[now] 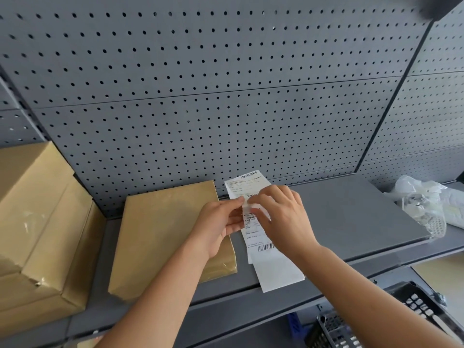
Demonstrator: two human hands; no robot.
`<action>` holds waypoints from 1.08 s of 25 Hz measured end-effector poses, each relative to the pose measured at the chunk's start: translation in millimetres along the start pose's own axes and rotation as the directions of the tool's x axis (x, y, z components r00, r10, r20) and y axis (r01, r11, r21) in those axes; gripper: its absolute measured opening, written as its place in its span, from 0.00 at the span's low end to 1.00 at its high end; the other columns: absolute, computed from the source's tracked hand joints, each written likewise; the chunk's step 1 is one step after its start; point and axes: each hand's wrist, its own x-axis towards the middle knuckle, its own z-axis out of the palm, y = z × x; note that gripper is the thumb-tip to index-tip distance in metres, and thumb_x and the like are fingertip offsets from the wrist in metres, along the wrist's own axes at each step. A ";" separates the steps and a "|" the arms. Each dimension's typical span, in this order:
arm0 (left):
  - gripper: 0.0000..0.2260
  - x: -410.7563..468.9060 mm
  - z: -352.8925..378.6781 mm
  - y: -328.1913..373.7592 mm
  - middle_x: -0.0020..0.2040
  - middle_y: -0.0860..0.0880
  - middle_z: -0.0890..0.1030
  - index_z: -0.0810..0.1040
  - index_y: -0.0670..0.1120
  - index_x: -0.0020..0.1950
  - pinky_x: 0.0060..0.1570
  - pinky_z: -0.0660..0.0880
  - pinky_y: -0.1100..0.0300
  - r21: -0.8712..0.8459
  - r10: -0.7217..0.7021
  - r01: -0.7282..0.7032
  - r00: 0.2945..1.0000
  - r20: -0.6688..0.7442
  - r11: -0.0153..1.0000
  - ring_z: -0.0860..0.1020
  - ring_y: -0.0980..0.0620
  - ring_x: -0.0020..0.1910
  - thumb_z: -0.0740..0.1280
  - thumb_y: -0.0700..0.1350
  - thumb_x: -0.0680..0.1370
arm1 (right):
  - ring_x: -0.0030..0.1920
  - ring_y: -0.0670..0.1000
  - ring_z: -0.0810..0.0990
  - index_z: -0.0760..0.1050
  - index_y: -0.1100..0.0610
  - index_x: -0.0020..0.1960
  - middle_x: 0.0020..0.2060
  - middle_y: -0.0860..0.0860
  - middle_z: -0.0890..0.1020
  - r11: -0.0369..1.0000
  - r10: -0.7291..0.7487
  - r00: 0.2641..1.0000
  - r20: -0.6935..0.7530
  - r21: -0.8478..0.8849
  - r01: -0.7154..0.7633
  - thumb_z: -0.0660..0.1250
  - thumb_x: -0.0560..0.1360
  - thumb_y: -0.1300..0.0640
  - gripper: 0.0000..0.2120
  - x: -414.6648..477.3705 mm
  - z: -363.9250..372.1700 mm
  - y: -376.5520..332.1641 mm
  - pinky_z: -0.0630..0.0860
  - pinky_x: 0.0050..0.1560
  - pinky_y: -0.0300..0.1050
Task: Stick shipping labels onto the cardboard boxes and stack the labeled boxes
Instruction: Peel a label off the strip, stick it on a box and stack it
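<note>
A flat cardboard box [163, 234] lies on the grey shelf [351, 217], just left of centre. A strip of white shipping labels [261, 244] with barcodes hangs over the shelf beside the box's right edge. My left hand [218, 227] pinches the strip's left edge above the box's right side. Fingers of my right hand [278, 217] curl onto the strip near its middle, pinching at a label. A stack of larger cardboard boxes [37, 222] stands at the far left.
A grey pegboard wall [226, 96] backs the shelf. A crumpled pile of clear plastic bags [424, 204] sits at the right end. Below the shelf at lower right is a black mesh basket [376, 320].
</note>
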 end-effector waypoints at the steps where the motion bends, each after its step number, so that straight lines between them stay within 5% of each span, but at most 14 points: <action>1: 0.09 0.0 0.7 1.0 0.48 0.41 0.87 0.84 0.39 0.55 0.48 0.82 0.54 -0.020 -0.016 0.016 1.000 -0.005 1.000 0.84 0.47 0.44 0.69 0.42 0.80 | 0.51 0.54 0.77 0.81 0.50 0.53 0.48 0.48 0.79 1.000 -0.014 1.000 -0.018 0.004 0.014 0.71 0.76 0.55 0.06 0.4 -0.8 0.4 0.71 0.53 0.49; 13: 0.08 1.8 8.9 7.4 0.44 0.41 0.87 0.85 0.37 0.53 0.50 0.84 0.51 -0.012 -0.018 0.017 0.998 -0.066 1.000 0.85 0.45 0.41 0.69 0.41 0.80 | 0.41 0.54 0.77 0.84 0.54 0.47 0.42 0.50 0.81 0.987 -0.149 0.960 -0.239 0.015 0.157 0.71 0.77 0.60 0.03 1.7 -1.8 1.5 0.72 0.48 0.48; 27: 0.09 10.4 10.2 5.7 0.45 0.41 0.86 0.85 0.38 0.52 0.52 0.83 0.50 0.009 -0.045 0.046 0.994 -0.100 0.999 0.84 0.45 0.42 0.72 0.44 0.78 | 0.45 0.55 0.76 0.81 0.54 0.51 0.46 0.49 0.79 0.991 -0.073 0.995 -0.072 0.105 0.080 0.69 0.78 0.59 0.03 4.5 -1.0 7.9 0.72 0.50 0.49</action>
